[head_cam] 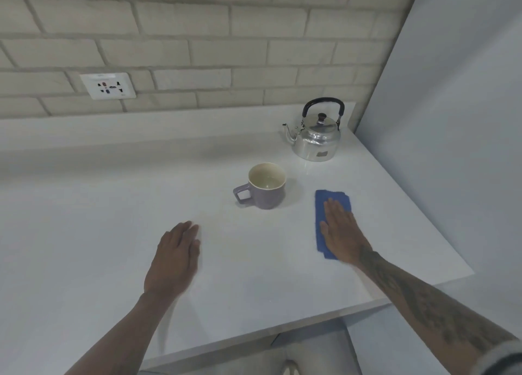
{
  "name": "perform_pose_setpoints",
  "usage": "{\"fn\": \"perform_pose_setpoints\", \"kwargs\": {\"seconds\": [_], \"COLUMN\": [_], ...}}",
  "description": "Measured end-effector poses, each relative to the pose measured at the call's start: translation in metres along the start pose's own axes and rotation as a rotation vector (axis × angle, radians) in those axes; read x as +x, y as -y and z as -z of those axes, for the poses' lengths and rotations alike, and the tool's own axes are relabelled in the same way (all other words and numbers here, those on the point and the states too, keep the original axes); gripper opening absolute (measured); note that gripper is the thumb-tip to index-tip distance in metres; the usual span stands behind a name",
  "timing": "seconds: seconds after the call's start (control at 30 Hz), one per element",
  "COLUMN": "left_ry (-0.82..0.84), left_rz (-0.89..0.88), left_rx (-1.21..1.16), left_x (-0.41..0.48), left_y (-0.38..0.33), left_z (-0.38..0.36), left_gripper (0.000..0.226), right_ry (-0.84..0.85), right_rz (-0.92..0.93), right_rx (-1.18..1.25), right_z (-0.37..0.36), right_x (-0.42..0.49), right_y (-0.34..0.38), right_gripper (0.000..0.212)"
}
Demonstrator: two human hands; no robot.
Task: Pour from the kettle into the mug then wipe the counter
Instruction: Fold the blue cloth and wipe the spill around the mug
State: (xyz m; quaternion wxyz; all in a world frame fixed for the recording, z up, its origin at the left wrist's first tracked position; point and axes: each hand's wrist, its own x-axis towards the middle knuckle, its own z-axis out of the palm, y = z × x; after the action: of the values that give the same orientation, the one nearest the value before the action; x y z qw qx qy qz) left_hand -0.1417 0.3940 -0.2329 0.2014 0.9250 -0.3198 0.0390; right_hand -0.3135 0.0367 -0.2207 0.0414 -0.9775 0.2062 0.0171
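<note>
A shiny steel kettle point(316, 137) with a black handle stands at the back right of the white counter point(113, 233), spout pointing left. In front of it sits a purple mug point(265, 188), handle to the left, with clear liquid inside. Right of the mug lies a folded blue cloth point(330, 202). My right hand point(340, 230) lies flat on the cloth, fingers extended, covering its near half. My left hand point(176, 256) rests palm down on the bare counter, left of and nearer than the mug, holding nothing.
A brick-pattern wall with a white socket plate point(108, 85) runs behind the counter. A plain grey wall point(452, 120) closes the right side. The counter's front edge point(282, 329) runs diagonally near my arms, with floor below.
</note>
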Motion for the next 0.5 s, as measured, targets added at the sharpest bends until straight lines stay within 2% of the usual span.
{"fn": "perform_pose_setpoints", "kwargs": {"seconds": [0.1,0.2,0.37,0.5], "left_ry": [-0.002,-0.004,0.001,0.000], "left_rz": [0.021,0.020,0.014,0.015], "left_rx": [-0.025,-0.036,-0.033,-0.019], "left_x": [-0.002,-0.003,-0.002,-0.001], "left_y": [-0.003,-0.004,-0.001,-0.004], "left_z": [0.002,0.003,-0.001,0.003], "left_gripper": [0.053,0.053,0.053,0.056], "right_ry": [0.004,-0.008,0.019,-0.055], "right_rz": [-0.056,0.033,0.145,0.360], "right_rx": [-0.023,-0.018,0.058,-0.020], "right_z": [-0.007,-0.010,-0.005,-0.012], "right_x": [0.037,0.032,-0.027,-0.060], "right_y": [0.023,0.055,0.099,0.134], "right_gripper": [0.094,0.093,0.080,0.064]}}
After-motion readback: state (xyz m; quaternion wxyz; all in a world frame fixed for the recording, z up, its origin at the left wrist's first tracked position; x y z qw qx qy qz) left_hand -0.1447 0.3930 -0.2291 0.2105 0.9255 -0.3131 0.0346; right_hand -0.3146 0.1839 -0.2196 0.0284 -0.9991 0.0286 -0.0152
